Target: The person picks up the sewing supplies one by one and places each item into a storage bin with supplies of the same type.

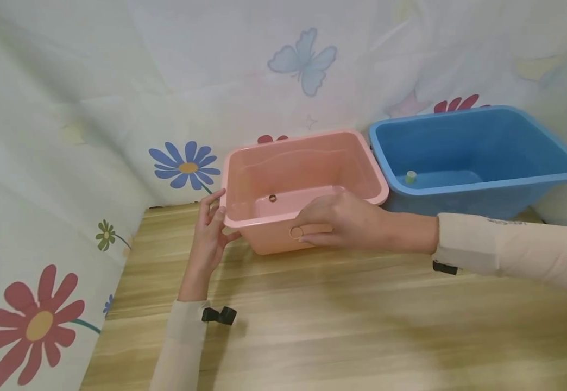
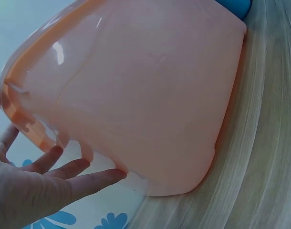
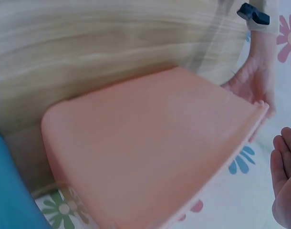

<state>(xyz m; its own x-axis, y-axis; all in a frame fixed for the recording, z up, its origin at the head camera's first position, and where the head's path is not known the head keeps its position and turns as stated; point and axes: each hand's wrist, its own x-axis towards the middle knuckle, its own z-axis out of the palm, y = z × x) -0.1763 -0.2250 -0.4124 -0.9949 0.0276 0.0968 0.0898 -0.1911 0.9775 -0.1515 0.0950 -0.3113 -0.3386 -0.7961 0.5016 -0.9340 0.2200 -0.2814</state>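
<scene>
My right hand pinches a small thin brownish ring in front of the near wall of the pink tub. Only part of this right hand shows at the edge of the right wrist view. At the tub's left end, my left hand has its fingertips against the rim and outer wall. Its fingers reach out fairly straight in the left wrist view. A second small brown ring lies on the floor of the pink tub.
Right of the pink tub stands a blue tub, a small green-and-white cylinder inside it. Both tubs are on a wood-grain table. Behind and to the left hangs a white cloth with printed flowers and a butterfly.
</scene>
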